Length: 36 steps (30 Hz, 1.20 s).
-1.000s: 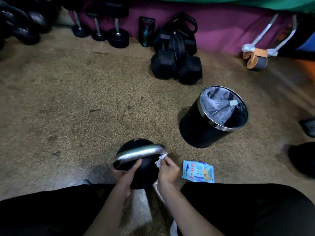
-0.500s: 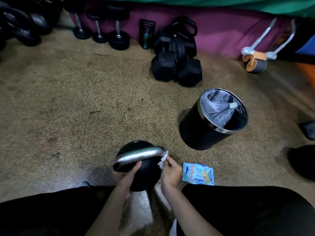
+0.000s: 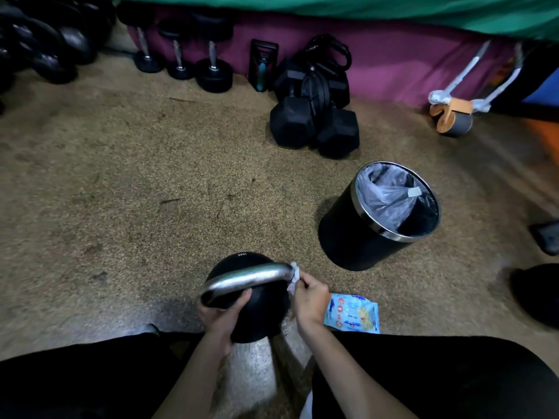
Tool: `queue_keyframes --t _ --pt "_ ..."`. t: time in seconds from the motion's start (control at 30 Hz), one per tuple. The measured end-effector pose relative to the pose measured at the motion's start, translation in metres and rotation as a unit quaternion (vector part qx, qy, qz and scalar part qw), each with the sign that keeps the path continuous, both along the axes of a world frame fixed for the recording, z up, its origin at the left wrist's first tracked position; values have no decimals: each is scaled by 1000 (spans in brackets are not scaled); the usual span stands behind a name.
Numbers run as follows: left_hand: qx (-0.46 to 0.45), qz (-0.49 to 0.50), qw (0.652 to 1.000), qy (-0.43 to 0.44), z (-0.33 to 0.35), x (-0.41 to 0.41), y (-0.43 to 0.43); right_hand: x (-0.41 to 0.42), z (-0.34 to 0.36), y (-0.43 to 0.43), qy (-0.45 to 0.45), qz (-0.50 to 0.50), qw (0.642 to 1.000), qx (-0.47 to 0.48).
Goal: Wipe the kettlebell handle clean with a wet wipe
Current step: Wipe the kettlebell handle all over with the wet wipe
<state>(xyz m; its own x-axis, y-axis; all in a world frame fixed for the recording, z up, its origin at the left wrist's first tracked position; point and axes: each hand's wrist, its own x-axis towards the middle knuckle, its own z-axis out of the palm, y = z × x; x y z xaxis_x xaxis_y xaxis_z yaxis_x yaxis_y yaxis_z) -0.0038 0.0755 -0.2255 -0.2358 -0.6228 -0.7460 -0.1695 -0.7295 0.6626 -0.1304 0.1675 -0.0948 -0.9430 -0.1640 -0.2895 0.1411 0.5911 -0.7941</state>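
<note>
Both forearms bare, no sleeves visible, left hand [image 3: 222, 316] & right hand [image 3: 311, 300] without gloves; legs in black trousers (plain, no markings).

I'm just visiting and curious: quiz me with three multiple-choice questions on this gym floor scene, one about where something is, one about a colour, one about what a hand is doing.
1. Where does the wipes packet lie?
A. inside the bin
B. on the floor beside the right hand
C. on top of the dumbbells

2. What colour is the kettlebell's handle?
A. silver
B. red
C. yellow

3. What is the right hand doing?
A. resting empty
B. lifting the bin
C. pinching a wet wipe

Answers:
1 B, the wipes packet lies flat by the right hand.
2 A, the handle shines silver over the black kettlebell.
3 C, the wet wipe is pressed to the handle's end.
</note>
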Motion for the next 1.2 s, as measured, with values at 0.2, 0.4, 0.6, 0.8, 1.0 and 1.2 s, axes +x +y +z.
queue_keyframes --t 0.2,0.4,0.6,0.8,1.0,1.2 --pt "-1 -12 1000 3 1 0 0 -31 1 -14 -8 52 998 33" --pt "37 -29 999 -18 -20 3 -5 -17 6 4 29 75 997 -2" --pt "43 -27 998 -45 -44 2 -5 -42 -1 -9 -43 117 989 75" --pt "2 19 998 -54 -24 0 0 -53 10 1 -24 210 977 43" --pt "-4 13 999 -44 -9 -1 0 -62 13 -13 -90 234 965 82" --pt "5 3 998 -56 -11 0 0 -71 32 -10 -75 281 954 69"
